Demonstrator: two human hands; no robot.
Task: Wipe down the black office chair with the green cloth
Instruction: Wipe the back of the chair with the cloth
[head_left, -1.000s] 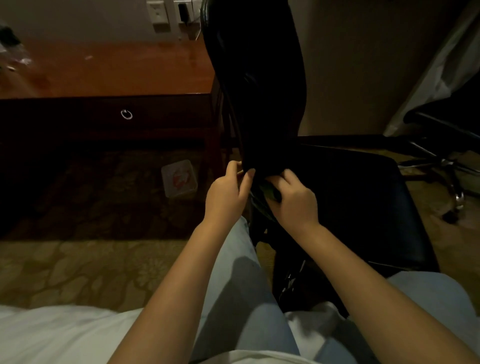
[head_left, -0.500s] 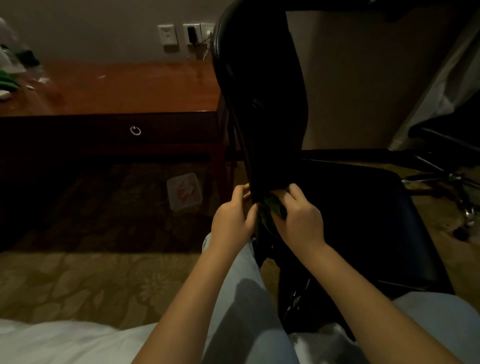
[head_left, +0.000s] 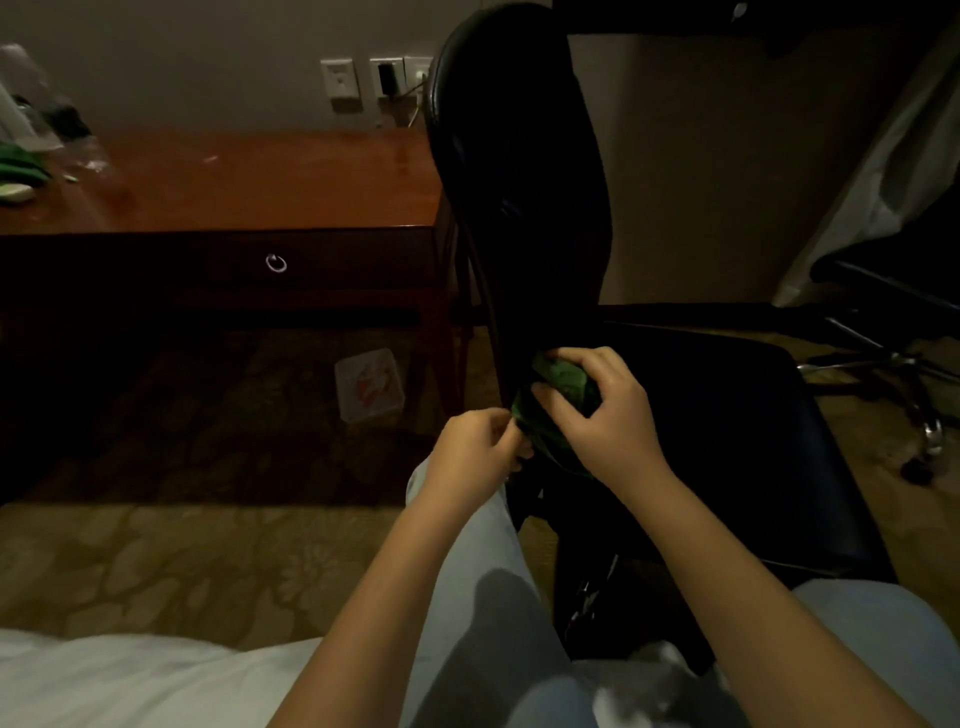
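My right hand (head_left: 602, 410) curls fingers round green cloth (head_left: 563, 376), left hand (head_left: 475, 447) pinches edge; wad could snag in black office chair (head_left: 514, 182) gap.

Cloth (head_left: 563, 382) at chair (head_left: 514, 156) backrest base, desk (head_left: 260, 182) L of chair, wall sockets (head_left: 340, 78) behind desk.

No text, label or number was legible, red-and-white print on the clear box (head_left: 370, 384) beneath the desk (head_left: 260, 182) too blurred to read

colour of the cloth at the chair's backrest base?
Green; the cloth shows best in the head view.
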